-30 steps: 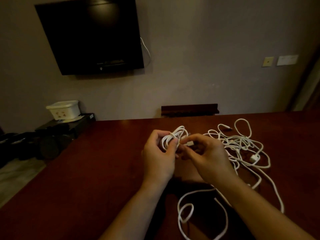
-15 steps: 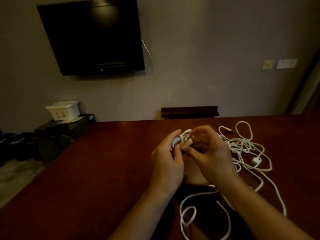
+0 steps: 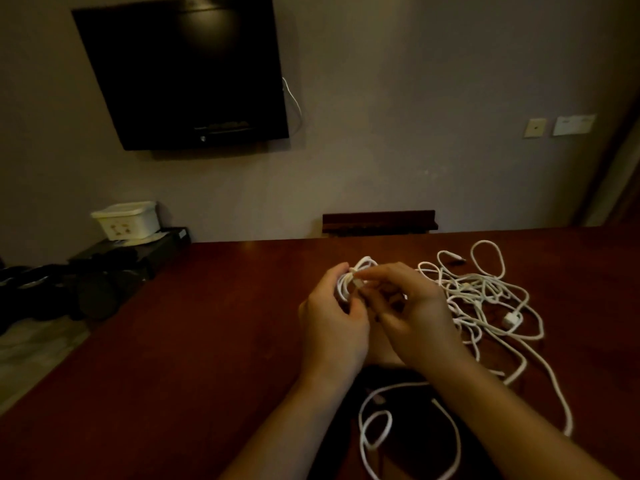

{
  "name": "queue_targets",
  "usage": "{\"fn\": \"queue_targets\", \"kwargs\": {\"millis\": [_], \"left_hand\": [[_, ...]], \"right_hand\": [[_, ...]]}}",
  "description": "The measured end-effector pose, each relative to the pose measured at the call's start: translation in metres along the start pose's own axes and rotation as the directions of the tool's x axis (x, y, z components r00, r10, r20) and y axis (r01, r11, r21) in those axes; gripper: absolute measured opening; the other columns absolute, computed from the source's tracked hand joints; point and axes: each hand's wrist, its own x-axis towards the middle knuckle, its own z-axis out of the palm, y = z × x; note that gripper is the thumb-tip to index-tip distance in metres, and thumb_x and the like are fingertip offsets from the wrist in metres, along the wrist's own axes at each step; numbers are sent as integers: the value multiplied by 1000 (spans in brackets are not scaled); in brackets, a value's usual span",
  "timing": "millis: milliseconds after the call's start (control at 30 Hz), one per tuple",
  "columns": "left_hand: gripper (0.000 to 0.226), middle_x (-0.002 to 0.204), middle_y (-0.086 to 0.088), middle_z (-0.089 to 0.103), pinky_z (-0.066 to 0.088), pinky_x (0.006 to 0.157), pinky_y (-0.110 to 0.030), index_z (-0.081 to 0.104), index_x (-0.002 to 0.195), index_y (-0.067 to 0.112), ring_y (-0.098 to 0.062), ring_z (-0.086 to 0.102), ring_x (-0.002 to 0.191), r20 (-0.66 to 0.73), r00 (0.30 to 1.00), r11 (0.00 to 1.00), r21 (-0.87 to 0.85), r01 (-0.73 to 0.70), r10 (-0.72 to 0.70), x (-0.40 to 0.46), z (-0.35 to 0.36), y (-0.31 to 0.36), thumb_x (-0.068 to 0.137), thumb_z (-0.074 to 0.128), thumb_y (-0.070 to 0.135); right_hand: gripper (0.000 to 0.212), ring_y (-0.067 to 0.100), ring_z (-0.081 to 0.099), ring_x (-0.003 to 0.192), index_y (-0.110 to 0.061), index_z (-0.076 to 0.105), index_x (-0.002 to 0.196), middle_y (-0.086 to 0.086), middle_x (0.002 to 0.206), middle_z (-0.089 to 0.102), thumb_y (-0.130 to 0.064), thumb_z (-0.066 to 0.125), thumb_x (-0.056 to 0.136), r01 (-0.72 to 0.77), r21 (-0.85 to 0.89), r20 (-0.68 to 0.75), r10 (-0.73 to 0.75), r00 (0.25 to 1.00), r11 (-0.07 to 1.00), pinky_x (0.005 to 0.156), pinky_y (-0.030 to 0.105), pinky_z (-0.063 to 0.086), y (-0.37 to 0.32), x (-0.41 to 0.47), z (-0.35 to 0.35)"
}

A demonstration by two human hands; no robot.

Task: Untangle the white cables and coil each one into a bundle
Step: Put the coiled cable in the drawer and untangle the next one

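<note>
My left hand (image 3: 334, 322) grips a small coil of white cable (image 3: 349, 282) held above the dark red table (image 3: 180, 341). Beside it, my right hand (image 3: 412, 317) pinches that cable's plug end against the coil. To the right lies a loose tangle of white cables (image 3: 481, 292) with a small white plug (image 3: 512, 320) at its right side. Another white cable (image 3: 377, 427) loops on the table under my forearms, close to the front edge.
A dark screen (image 3: 187, 71) hangs on the wall at the back left. A white box (image 3: 126, 221) sits on a low black stand left of the table. A dark wooden chair back (image 3: 379, 223) shows behind the table's far edge.
Both hands have stayed together on the coil and shifted slightly. My right fingers have moved the plug end up over the coil's top.
</note>
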Motion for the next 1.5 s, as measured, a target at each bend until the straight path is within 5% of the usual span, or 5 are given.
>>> {"fn": "queue_targets", "kwargs": {"millis": [467,767,967,1167,1500], "left_hand": [[33,126,23,66,54,95,-15,62,138,35,7,61,118,-43,995,986,-134,-95,90,-11,5,8,107,57,23],[37,117,16,72,62,88,-25,68,118,37,2,69,109,32,988,970,-197,-142,151,-9,2,7,99,65,5],[30,112,11,77,63,90,-46,76,115,30,-13,73,108,59,993,946,-313,-83,106,-5,-2,4,93,56,27],[39,117,14,73,64,88,-34,71,118,37,-6,71,109,107,983,971,-202,-127,151,-3,-1,-2,90,76,11],[44,117,18,65,56,86,-15,70,125,34,3,66,106,127,961,969,-30,-245,247,0,-1,-5,89,81,11]], "right_hand": [[16,-7,66,94,-29,75,108,-16,102,70,-24,76,93,-242,10,-56,243,969,970,78,15,58,-8,2,3],[21,3,74,89,-28,72,100,-10,94,76,-15,81,87,-398,246,-29,417,908,884,73,28,64,-4,9,-6],[12,17,77,88,-15,76,103,-1,93,80,-16,76,91,-538,480,150,539,829,693,71,31,62,-2,11,-17],[6,16,77,93,-19,66,103,2,100,77,-17,68,98,-536,447,125,544,830,716,81,44,66,-2,10,-10],[11,4,71,83,-34,62,102,-9,93,69,-24,67,100,-277,9,-69,277,958,961,71,31,64,-4,2,-2]]}}
